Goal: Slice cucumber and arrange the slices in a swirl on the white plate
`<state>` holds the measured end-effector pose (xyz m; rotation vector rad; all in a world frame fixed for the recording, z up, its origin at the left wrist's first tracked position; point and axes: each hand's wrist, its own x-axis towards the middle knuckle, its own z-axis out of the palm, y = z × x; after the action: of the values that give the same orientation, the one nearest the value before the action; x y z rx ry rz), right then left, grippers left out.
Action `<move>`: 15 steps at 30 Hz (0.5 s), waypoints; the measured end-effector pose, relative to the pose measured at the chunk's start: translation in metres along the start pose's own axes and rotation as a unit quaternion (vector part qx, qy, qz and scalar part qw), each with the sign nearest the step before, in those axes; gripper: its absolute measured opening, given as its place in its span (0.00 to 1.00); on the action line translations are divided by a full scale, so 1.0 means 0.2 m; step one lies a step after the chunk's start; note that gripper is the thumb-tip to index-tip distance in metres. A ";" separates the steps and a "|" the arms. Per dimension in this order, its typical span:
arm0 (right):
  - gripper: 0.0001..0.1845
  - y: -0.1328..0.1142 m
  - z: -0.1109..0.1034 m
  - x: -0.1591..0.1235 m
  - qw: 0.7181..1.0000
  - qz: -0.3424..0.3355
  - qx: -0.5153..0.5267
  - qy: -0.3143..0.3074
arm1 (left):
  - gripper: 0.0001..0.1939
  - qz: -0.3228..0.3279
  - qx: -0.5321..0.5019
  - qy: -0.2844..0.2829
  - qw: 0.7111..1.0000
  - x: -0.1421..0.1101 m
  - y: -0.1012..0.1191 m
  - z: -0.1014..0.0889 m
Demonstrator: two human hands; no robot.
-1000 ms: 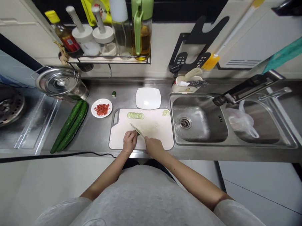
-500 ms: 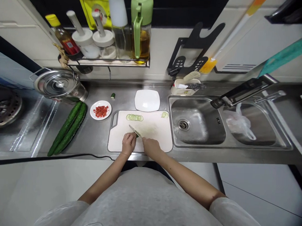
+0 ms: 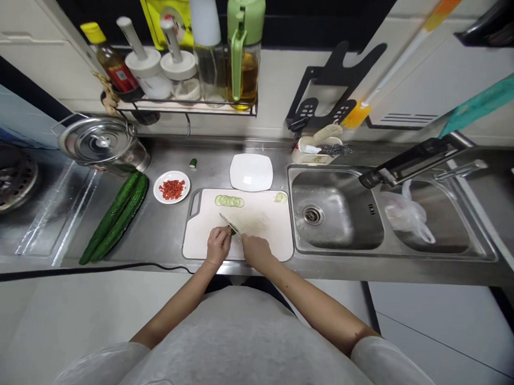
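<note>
two hands, both occupied, over the near half of one cutting board.

left hand: fingers gathered on one cucumber piece, dark green, mostly hidden by your grip, left of the board's middle, toward its near edge.

right hand: closed around one knife, handle hidden in your fist; the blade slants toward the board's far left corner, just beside your left fingertips. whether it has entered the piece cannot be told.

handling, cucumber piece: probably light and firm, slick-skinned, apt to roll if pressed off-centre. best held from its left side, fingertips tucked back from the blade.

handling, knife: stiff by its look; grip at the handle only.

also on the board: one overlapping row of cucumber slices by the far edge, left half; a few loose slices at the far right corner. likely thin, wet, easily torn.

edges and room: your widest run lies between the row and the near edge, toward the right edge. just past the right edge, the sink begins; at the far edge, one white dish stands just beside or touching. off the far left corner, one small plate of red bits; farther left, two whole cucumbers.
</note>
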<state>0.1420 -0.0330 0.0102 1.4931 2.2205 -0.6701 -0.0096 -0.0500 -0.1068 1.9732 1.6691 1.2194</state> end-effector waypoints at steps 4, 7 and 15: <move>0.15 0.00 0.00 0.00 1.000 0.002 -0.003 -0.003 | 0.08 0.002 -0.002 0.004 1.000 0.00 0.00 0.00; 0.15 0.00 0.00 0.00 1.000 0.001 -0.005 0.001 | 0.08 0.005 -0.003 0.007 1.000 0.00 0.00 0.00; 0.15 0.00 0.01 0.01 1.000 -0.002 0.001 0.006 | 0.08 0.005 -0.002 0.003 1.000 0.00 -0.01 0.00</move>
<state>0.1419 -0.0323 0.0062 1.4986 2.2327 -0.6660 -0.0099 -0.0490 -0.1081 1.9793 1.6600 1.2319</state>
